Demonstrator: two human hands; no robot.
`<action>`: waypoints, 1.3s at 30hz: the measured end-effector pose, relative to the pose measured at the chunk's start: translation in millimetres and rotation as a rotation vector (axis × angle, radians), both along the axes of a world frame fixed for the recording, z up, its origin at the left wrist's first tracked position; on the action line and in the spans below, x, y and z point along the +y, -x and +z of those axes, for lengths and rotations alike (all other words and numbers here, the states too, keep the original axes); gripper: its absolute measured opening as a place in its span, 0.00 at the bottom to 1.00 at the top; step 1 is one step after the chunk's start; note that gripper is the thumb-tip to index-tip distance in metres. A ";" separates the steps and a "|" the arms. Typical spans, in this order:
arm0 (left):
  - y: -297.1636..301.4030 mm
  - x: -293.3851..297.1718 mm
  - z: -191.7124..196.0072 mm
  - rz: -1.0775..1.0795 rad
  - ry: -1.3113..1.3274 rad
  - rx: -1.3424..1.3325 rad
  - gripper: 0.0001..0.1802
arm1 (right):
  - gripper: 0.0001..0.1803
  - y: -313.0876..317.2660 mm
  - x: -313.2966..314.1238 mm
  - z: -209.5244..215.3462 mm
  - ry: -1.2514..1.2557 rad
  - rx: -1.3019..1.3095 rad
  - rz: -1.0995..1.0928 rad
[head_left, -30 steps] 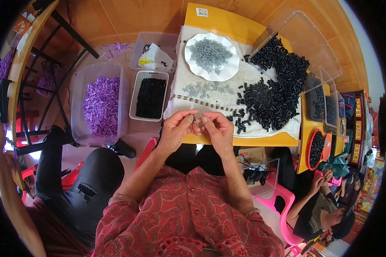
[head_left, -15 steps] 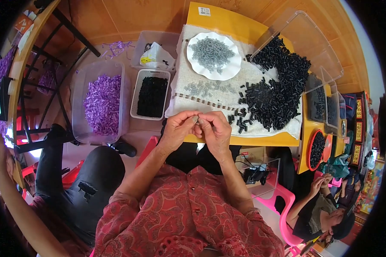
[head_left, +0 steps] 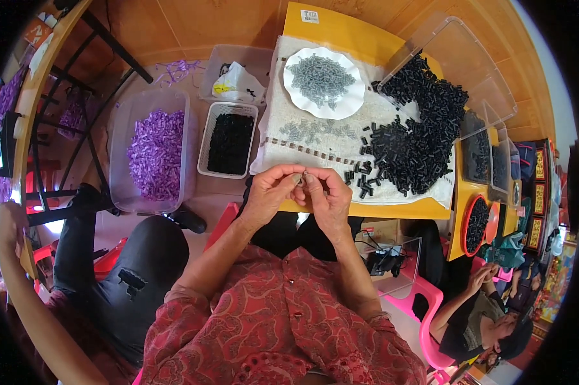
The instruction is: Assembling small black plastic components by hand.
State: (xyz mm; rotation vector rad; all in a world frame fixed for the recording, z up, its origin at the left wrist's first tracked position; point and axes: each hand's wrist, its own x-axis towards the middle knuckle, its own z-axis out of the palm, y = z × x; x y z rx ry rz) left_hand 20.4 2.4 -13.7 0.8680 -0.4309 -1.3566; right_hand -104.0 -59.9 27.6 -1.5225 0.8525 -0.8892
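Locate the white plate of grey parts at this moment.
In the head view the white plate sits on the pale cloth at the table's far side, left of the black parts pile and right of a clear tub.

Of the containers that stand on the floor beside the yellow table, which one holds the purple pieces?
The large clear tub, farthest left. The white basket next to it holds black pieces.

On the yellow table [head_left: 392, 210], the near edge holds a narrow bare strip. Beyond it the white cloth [head_left: 283, 144] is open toward the left edge; the black pile [head_left: 414, 138] blocks the right side, the white plate [head_left: 320, 83] the far middle, and a clear tub [head_left: 488, 70] the far right corner.
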 end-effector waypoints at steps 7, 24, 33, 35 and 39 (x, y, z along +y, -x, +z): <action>2.1 -0.6 4.4 0.024 -0.043 -0.136 0.10 | 0.06 4.1 -1.0 -0.9 0.140 0.045 0.025; 0.7 0.9 11.4 -0.005 0.000 -0.246 0.06 | 0.11 6.6 5.8 5.9 0.231 0.177 -0.050; -0.5 -0.1 9.4 -0.025 0.021 -0.229 0.05 | 0.08 3.3 8.4 13.0 0.230 0.185 -0.090; -1.5 -0.2 10.1 -0.027 0.016 -0.225 0.05 | 0.08 1.9 8.8 13.5 0.279 0.187 -0.118; -5.0 -0.7 9.7 -0.069 0.044 -0.245 0.05 | 0.07 0.8 8.3 9.9 0.321 0.149 -0.134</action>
